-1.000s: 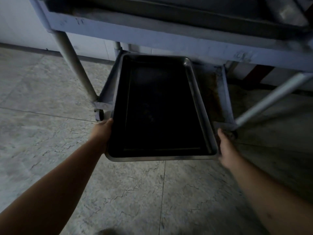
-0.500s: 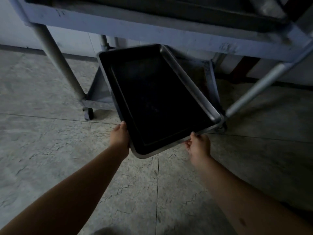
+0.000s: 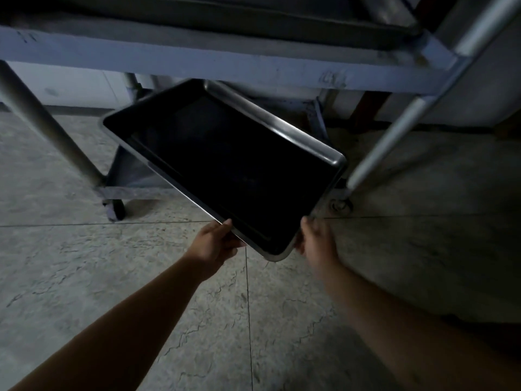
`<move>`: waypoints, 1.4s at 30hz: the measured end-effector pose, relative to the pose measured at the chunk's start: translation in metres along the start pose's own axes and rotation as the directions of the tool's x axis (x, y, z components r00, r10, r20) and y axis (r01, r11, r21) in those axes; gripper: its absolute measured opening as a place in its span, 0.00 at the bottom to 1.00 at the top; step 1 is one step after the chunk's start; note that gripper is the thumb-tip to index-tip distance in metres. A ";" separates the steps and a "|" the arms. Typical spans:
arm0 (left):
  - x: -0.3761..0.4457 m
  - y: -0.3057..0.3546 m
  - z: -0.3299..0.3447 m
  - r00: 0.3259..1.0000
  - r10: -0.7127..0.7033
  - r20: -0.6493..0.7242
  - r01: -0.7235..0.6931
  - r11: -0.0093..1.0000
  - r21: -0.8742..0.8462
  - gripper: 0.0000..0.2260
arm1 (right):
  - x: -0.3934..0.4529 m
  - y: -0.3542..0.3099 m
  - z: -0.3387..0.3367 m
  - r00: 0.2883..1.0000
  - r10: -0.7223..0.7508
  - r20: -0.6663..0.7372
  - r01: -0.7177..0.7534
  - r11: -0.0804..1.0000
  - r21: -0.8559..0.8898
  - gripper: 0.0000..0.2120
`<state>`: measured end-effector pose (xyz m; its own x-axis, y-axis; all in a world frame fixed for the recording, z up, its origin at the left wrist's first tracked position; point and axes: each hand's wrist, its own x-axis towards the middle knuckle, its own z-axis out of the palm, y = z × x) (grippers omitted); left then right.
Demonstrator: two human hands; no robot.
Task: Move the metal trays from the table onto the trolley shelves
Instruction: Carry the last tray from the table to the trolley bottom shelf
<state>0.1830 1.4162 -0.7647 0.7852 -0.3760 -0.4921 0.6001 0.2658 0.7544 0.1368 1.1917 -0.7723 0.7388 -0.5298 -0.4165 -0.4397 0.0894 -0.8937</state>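
Note:
A dark rectangular metal tray (image 3: 225,165) with a shiny rim hangs turned diagonally over the trolley's bottom shelf (image 3: 132,176), its far end under the upper shelf (image 3: 225,66). My left hand (image 3: 214,244) grips the tray's near long edge close to the corner. My right hand (image 3: 315,238) holds the near short edge at the same corner. Another tray (image 3: 253,18) lies on the upper shelf, only partly visible.
The trolley's legs slant down at the left (image 3: 48,122) and right (image 3: 394,131), with castors (image 3: 115,210) on the tiled floor (image 3: 84,277). A white wall runs behind the trolley.
The tray has turned further clockwise and both my hands have slid together toward its near corner. The view has shifted closer to the trolley.

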 end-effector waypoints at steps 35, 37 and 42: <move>0.137 0.028 0.050 0.884 -0.071 -0.462 -0.002 0.988 -0.156 0.04 | 0.139 -0.052 0.012 0.916 0.381 -0.124 -0.306 0.865 0.398 0.11; 0.141 0.031 0.051 0.873 -0.086 -0.481 0.027 0.991 -0.129 0.06 | 0.147 -0.049 0.011 0.925 0.363 -0.115 -0.294 0.873 0.390 0.11; 0.148 0.055 0.055 0.862 -0.218 -0.458 0.203 0.976 -0.081 0.10 | 0.157 -0.049 0.007 0.947 0.288 -0.143 -0.257 0.945 0.204 0.12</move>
<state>0.3242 1.3266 -0.7720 0.6162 0.0243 -0.7872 0.7576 0.2552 0.6008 0.2783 1.1100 -0.7948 0.4996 -0.5966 -0.6281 -0.5008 0.3927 -0.7713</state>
